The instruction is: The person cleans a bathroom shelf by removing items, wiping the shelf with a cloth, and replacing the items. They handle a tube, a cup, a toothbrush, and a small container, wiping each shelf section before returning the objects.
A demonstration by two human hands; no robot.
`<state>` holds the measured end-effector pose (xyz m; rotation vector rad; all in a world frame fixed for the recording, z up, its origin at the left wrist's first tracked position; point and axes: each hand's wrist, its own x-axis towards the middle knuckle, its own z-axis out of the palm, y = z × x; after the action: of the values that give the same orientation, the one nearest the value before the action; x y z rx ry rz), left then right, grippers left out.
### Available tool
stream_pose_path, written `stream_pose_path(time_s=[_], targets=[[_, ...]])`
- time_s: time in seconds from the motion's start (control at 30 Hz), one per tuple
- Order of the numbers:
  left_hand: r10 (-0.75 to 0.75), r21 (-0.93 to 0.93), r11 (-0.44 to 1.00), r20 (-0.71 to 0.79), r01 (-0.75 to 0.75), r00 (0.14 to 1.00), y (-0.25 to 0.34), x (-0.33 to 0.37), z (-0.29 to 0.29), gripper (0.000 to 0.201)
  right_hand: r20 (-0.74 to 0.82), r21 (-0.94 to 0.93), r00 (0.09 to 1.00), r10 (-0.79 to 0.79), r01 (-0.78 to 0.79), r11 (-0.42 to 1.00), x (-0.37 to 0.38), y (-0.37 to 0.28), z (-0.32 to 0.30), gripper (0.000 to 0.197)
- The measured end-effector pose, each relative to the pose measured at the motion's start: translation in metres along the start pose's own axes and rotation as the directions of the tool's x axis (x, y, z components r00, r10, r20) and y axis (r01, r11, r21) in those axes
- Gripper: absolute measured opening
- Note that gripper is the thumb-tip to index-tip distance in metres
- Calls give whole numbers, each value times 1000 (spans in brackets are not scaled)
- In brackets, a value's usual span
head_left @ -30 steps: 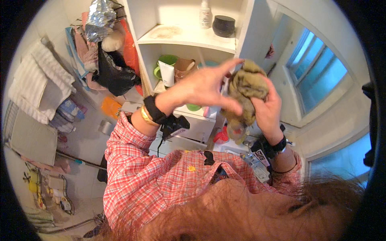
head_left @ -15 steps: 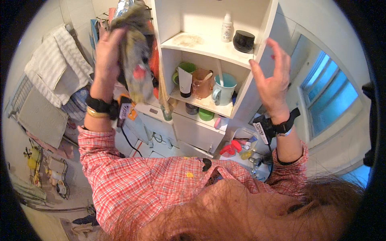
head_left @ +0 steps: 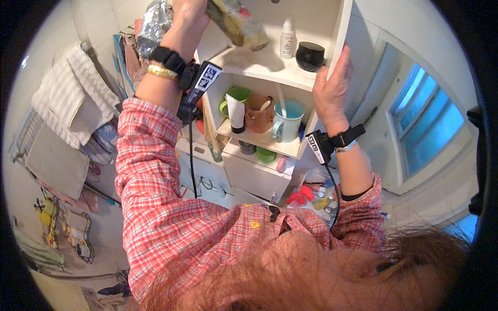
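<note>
My left hand (head_left: 191, 14) is at the top of the view, closed on a worn grey-yellow cloth (head_left: 236, 23) with a reddish patch. The cloth hangs in front of the upper compartment of a white shelf unit (head_left: 254, 67), slightly blurred. Fingers extended, my right hand (head_left: 332, 96) lies along the right side panel of that unit and holds nothing. On the upper shelf, near this hand, stand a white bottle (head_left: 286, 40) and a black round jar (head_left: 310, 56). A brownish stain marks the same shelf, partly under the cloth's shadow.
The lower compartment holds a green cup (head_left: 237, 95), a white tube (head_left: 236, 115), a brown cup (head_left: 258, 114) and a light blue mug (head_left: 288, 122). White towels (head_left: 78, 93) hang at the left. A window (head_left: 428, 122) is at the right; small red items (head_left: 301, 197) lie below.
My left hand has carried the cloth up and right, from beside the unit to the upper compartment. My right hand has moved left and now rests along the side panel.
</note>
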<state>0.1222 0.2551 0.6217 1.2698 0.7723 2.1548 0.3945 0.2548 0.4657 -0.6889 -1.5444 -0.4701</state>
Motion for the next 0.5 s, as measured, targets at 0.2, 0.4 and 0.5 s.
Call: stream_pose_path(time_s=[0.2, 0.4, 0.5], targets=[[-1, -52, 999, 27, 2, 1000, -15, -4, 47, 21, -16, 20, 1000, 15, -15, 1000, -6, 1, 5, 75], [12, -103, 995, 26, -10, 1000, -25, -2, 86, 21, -42, 24, 999, -4, 5, 1000, -6, 3, 8, 75], [-2, -125, 992, 21, 5, 1000, -31, 3, 105, 22, -44, 32, 999, 2, -1, 999, -6, 3, 10, 75]])
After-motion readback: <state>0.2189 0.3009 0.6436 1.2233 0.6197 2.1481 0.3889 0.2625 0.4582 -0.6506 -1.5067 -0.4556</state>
